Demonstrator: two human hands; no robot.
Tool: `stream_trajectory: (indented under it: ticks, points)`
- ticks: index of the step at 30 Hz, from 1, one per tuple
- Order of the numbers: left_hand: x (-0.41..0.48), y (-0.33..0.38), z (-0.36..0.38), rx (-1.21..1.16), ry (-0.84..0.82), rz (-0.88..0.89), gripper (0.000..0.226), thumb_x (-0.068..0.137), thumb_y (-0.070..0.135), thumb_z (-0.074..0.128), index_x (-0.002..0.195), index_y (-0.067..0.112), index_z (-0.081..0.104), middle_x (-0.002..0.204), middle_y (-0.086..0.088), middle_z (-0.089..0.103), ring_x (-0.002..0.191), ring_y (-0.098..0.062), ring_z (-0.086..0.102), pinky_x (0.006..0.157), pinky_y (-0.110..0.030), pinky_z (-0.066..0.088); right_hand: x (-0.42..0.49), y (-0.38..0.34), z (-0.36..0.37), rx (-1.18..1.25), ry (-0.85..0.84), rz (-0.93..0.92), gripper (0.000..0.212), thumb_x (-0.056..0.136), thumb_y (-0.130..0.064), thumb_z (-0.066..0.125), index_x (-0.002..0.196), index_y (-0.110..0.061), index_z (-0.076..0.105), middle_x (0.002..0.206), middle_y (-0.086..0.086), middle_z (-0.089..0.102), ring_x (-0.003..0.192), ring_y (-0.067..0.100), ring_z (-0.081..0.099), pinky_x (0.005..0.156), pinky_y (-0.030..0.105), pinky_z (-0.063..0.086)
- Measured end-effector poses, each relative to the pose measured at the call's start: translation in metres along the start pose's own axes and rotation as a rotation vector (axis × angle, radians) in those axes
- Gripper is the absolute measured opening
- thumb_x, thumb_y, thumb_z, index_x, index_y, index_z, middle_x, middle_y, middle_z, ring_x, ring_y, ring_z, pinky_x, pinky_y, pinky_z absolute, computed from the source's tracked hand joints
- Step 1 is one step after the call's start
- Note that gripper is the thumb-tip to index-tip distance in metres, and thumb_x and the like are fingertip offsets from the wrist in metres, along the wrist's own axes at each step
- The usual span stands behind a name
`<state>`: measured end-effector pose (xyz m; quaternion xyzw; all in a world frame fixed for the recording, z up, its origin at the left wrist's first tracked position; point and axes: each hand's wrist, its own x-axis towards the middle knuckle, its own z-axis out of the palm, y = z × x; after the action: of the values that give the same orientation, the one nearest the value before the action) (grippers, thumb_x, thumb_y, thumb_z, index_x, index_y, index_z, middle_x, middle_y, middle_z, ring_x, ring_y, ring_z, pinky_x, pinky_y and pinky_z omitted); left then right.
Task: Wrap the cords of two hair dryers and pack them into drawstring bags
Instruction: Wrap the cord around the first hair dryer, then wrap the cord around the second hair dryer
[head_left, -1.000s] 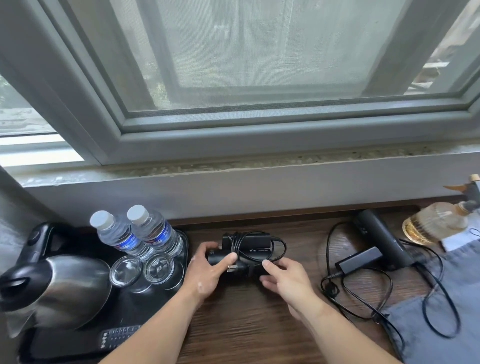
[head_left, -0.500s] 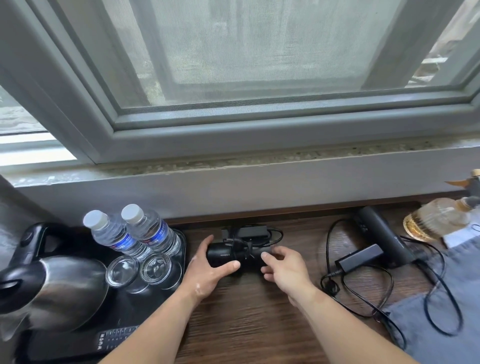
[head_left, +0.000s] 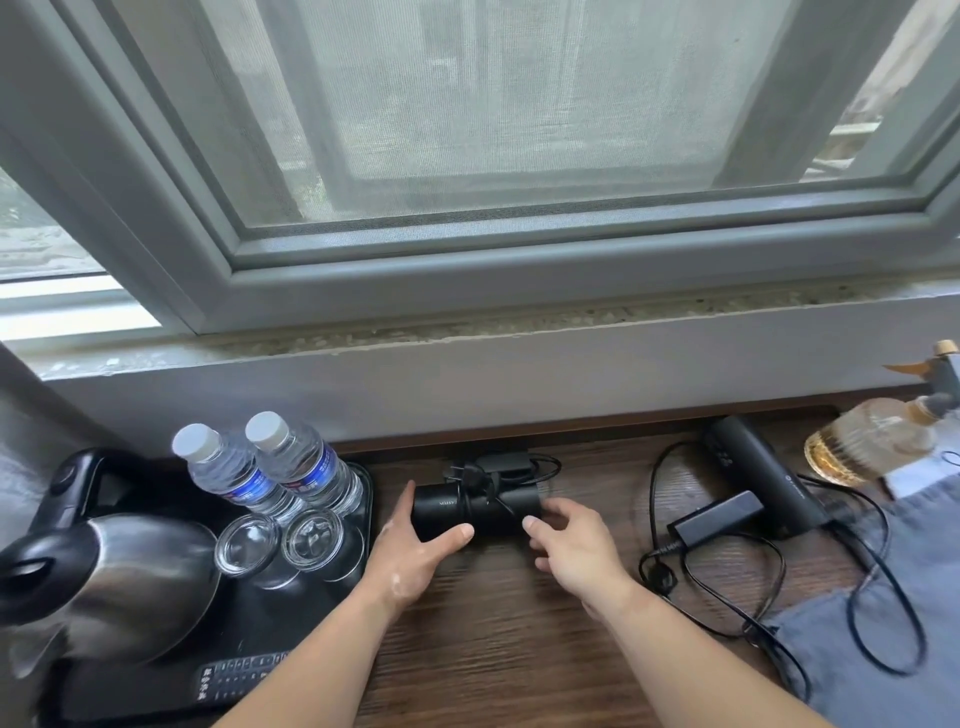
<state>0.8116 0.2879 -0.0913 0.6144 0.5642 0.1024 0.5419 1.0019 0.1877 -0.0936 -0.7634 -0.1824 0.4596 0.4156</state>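
Note:
A black hair dryer (head_left: 498, 512) with its cord wound around it lies on the wooden table near the wall, plug and adapter on its far side. My left hand (head_left: 410, 556) grips its left end, thumb on the front. My right hand (head_left: 576, 551) touches its right end with the fingertips. A second black hair dryer (head_left: 758, 467) lies to the right, its adapter (head_left: 717, 517) beside it and its cord (head_left: 727, 587) loose in loops. A grey drawstring bag (head_left: 883, 649) lies flat at the right under part of that cord.
A black tray (head_left: 156, 686) at the left carries a steel kettle (head_left: 104, 582), two water bottles (head_left: 244, 473) and two upturned glasses (head_left: 249, 540). An amber spray bottle (head_left: 872, 441) stands at the far right. The wall below the window sill (head_left: 519, 374) bounds the table's back.
The wrapped dryer has been turned so its barrel faces me and has shifted slightly towards the wall. Both hands stay at its ends.

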Motion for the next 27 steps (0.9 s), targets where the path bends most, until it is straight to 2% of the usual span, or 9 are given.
stream_trajectory:
  ticks: [2,4,7,12,16,18,21,23,27]
  points:
    - [-0.001,-0.001,0.0,-0.008,0.001,0.007,0.137,0.048,0.074,0.076,0.162,0.024,0.019,0.163,-0.005,0.036,0.151,-0.02,0.032,0.123,-0.036,0.028,0.0,0.0,0.0,-0.025,-0.007,-0.017,0.039,0.094,-0.02,0.07,0.132,-0.014,0.063,0.12,0.001,0.068,0.098,0.018,0.07,0.063,0.026,0.061]
    - [-0.002,-0.003,-0.001,-0.031,0.004,0.014,0.138,0.047,0.076,0.077,0.162,0.024,0.021,0.161,-0.003,0.039,0.149,-0.018,0.036,0.124,-0.039,0.03,-0.001,0.001,-0.002,-0.033,-0.017,-0.025,0.04,0.093,-0.02,0.07,0.133,-0.015,0.062,0.123,0.001,0.068,0.102,0.018,0.068,0.06,0.022,0.059]
    - [-0.013,-0.006,-0.002,-0.11,0.004,0.038,0.138,0.048,0.078,0.083,0.16,0.025,0.023,0.159,0.003,0.042,0.146,-0.014,0.04,0.123,-0.042,0.033,-0.01,0.002,-0.012,-0.032,-0.015,-0.044,0.046,0.092,-0.023,0.071,0.137,-0.019,0.057,0.128,-0.002,0.063,0.111,0.015,0.064,0.063,0.023,0.059]
    - [-0.051,0.008,0.005,-0.055,0.027,0.121,0.138,0.047,0.086,0.078,0.16,0.028,0.024,0.161,0.01,0.032,0.151,-0.013,0.031,0.125,-0.044,0.027,-0.044,0.023,-0.066,-0.07,0.025,-0.042,0.043,0.092,-0.026,0.072,0.133,-0.027,0.058,0.122,-0.014,0.061,0.087,0.012,0.069,0.072,0.034,0.063]
    - [-0.066,0.054,0.029,0.021,0.043,0.167,0.125,0.05,0.072,0.076,0.158,0.03,0.03,0.161,0.004,0.036,0.147,-0.023,0.037,0.119,-0.038,0.033,-0.061,0.046,-0.135,-0.06,0.104,-0.022,0.04,0.091,-0.028,0.072,0.129,-0.027,0.061,0.121,-0.013,0.063,0.09,0.011,0.07,0.075,0.037,0.063]
    - [-0.062,0.081,0.051,0.052,-0.002,0.207,0.116,0.053,0.068,0.077,0.155,0.032,0.035,0.16,0.005,0.039,0.146,-0.02,0.04,0.116,-0.032,0.034,-0.067,0.054,-0.176,-0.082,0.168,-0.001,0.033,0.09,-0.03,0.072,0.122,-0.032,0.062,0.116,-0.015,0.065,0.093,0.01,0.07,0.081,0.04,0.062]
    - [-0.047,0.118,0.099,0.212,-0.138,0.297,0.094,0.073,0.052,0.084,0.153,0.033,0.038,0.157,0.008,0.043,0.142,-0.013,0.043,0.118,-0.037,0.038,-0.064,0.073,-0.234,-0.13,0.304,0.021,0.03,0.088,-0.033,0.074,0.116,-0.032,0.064,0.113,-0.012,0.067,0.096,0.009,0.068,0.087,0.046,0.059]
    - [-0.035,0.14,0.138,0.34,-0.194,0.363,0.085,0.081,0.042,0.082,0.153,0.028,0.039,0.154,0.007,0.047,0.137,-0.009,0.047,0.117,-0.035,0.039,-0.056,0.085,-0.265,-0.137,0.378,0.046,0.031,0.086,-0.031,0.076,0.116,-0.029,0.065,0.115,-0.006,0.068,0.1,0.013,0.067,0.09,0.049,0.057]
    - [-0.015,0.178,0.219,0.546,-0.292,0.38,0.084,0.084,0.042,0.078,0.154,0.021,0.038,0.152,-0.002,0.049,0.138,-0.017,0.048,0.116,-0.032,0.039,-0.041,0.094,-0.309,-0.275,0.479,0.102,0.036,0.088,-0.026,0.074,0.122,-0.019,0.065,0.12,0.001,0.07,0.113,0.02,0.064,0.101,0.033,0.048]
